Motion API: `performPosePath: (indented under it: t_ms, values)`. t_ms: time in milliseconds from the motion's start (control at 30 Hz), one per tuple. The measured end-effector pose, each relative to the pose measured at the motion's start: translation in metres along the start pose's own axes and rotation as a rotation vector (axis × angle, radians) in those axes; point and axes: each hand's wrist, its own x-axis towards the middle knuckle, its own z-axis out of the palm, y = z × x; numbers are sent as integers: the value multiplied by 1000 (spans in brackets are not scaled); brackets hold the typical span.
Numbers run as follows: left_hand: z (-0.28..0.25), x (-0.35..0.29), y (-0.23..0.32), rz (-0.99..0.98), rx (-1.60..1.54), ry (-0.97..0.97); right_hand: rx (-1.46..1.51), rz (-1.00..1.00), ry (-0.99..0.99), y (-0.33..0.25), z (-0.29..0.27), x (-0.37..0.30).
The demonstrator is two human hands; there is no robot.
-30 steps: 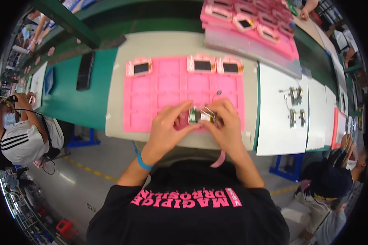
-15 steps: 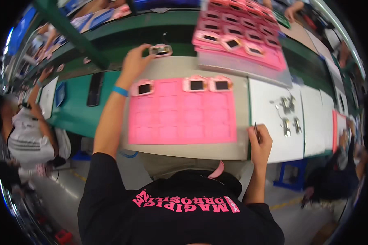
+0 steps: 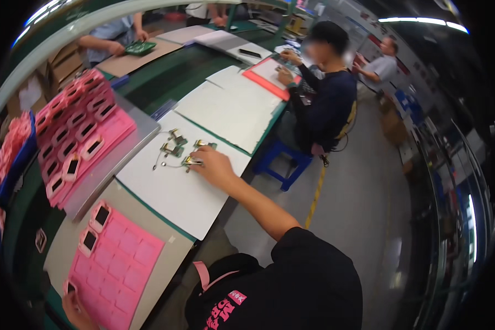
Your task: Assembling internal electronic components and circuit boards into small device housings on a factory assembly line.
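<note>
My right hand (image 3: 213, 167) reaches over a white sheet (image 3: 168, 190) and pinches a small metal-and-green circuit module (image 3: 192, 161) with a thin wire. Close beside it lie other such modules (image 3: 174, 144). At the lower left edge, my left hand (image 3: 76, 312) has its fingers at a pink casing with a dark screen (image 3: 69, 287), on the corner of a pink compartment tray (image 3: 117, 265); the hand is partly cut off. Two more pink casings (image 3: 88, 240) sit in the same tray's row. Whether the dark slim tool is still in my right hand is hidden.
Stacked pink trays of casings (image 3: 77, 137) stand on a grey metal box (image 3: 140, 129) at the left. A lone casing (image 3: 40, 240) lies on the green surface beyond my tray. A co-worker (image 3: 327, 93) sits to the right on a blue stool (image 3: 285, 165).
The view has swung right. My right hand has moved from the table edge onto the modules. My left hand has come back from the far casing to the one at the tray's corner.
</note>
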Motion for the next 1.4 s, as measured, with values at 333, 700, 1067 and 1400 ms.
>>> performPosePath:
  t_ms: [333,700,1067,1400]
  values:
    - [38,-15,253,59,-233,-169,241,73,-64,4,-38,-16]
    - [15,-46,306,-500,-1116,-376,1094,96,-747,-171,1,-151]
    - [52,-90,298,-609,-1347,-195,1053,-29,-982,-122,101,-171]
    - [17,-59,286,-1027,-1092,-254,884,-34,-928,-203,16,-166]
